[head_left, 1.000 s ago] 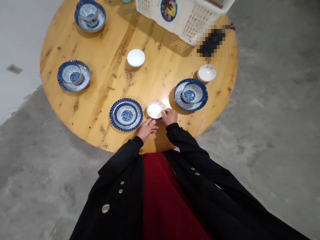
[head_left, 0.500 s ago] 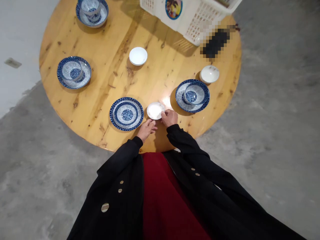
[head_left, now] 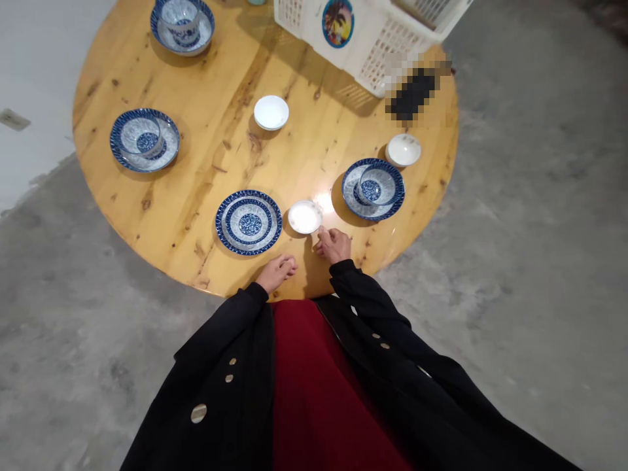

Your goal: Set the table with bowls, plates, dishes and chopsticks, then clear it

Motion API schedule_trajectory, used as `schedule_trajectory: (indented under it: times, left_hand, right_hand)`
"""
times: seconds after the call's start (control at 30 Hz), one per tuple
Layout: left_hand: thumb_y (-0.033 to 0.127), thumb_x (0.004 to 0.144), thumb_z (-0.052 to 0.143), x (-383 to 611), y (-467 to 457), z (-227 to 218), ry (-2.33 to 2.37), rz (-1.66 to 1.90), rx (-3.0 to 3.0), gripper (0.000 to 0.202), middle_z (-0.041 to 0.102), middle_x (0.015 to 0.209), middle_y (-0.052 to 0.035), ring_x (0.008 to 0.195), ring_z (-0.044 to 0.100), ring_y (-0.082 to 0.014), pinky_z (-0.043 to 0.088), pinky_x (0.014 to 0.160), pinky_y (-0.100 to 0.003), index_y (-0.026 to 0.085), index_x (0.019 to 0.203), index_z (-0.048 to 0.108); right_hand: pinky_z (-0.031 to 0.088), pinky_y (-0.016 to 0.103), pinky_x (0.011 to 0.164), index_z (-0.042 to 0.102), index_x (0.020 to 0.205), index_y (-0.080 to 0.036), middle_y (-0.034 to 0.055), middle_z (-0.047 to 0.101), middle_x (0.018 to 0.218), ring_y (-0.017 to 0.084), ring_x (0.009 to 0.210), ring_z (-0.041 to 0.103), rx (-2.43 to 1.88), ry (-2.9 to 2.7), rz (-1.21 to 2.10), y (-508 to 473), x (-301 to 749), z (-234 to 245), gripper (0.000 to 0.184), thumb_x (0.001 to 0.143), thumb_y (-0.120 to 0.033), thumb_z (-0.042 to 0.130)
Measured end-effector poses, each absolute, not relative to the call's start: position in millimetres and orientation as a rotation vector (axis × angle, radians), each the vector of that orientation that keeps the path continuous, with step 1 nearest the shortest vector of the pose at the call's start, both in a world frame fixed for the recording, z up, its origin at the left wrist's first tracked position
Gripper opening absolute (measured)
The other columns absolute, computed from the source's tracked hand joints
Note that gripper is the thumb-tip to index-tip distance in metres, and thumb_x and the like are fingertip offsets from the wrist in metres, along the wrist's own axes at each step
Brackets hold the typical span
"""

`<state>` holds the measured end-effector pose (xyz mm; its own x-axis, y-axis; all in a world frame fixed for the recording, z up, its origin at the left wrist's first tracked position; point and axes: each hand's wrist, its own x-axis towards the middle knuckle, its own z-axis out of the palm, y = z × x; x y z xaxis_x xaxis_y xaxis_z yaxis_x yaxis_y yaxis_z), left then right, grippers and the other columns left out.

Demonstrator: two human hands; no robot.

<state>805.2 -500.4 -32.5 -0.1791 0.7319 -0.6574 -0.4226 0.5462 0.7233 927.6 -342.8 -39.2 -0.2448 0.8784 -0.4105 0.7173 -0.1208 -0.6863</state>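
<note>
A small white dish [head_left: 305, 217] lies on the round wooden table [head_left: 206, 196] near the front edge. Just off its lower right rim is my right hand [head_left: 334, 246], fingers loosely bent and apart with nothing seen in them. My left hand [head_left: 277, 272] rests low by the table edge, its fingers curled together and holding nothing. Left of the dish sits a blue-and-white plate [head_left: 249, 224]. To its right, a blue-patterned bowl [head_left: 380, 185] stands in a larger blue-rimmed dish [head_left: 349, 190].
White bowls [head_left: 271, 112] [head_left: 403, 150] stand mid-table and at the right. Blue-and-white bowl sets [head_left: 169, 154] [head_left: 181, 42] sit along the left side. A white plastic basket [head_left: 307, 23] is at the back, with a blurred dark object [head_left: 413, 95] beside it.
Both hands have drawn back from the small white dish toward the table edge, and my right hand has let go of its rim. The dish stays in place. The view has shifted slightly.
</note>
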Motion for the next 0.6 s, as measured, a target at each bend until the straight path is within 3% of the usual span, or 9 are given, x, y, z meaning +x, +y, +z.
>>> schedule_trajectory:
  times: [0.6]
  left_hand:
    - [0.052,0.073,0.071,779.1,-597.4,-15.2,1.568,1.124,0.266,0.043,0.072,0.093,-0.0079,0.083,0.067,-0.0189,0.05,0.072,-0.028,0.018,0.098,0.067]
  right_hand:
    - [0.049,0.024,0.047,0.057,0.073,-0.02,0.002,0.066,0.062,0.014,0.046,0.061,-1.768,-1.658,1.493,-412.2,948.0,-39.9,0.03,0.081,-0.047,0.048]
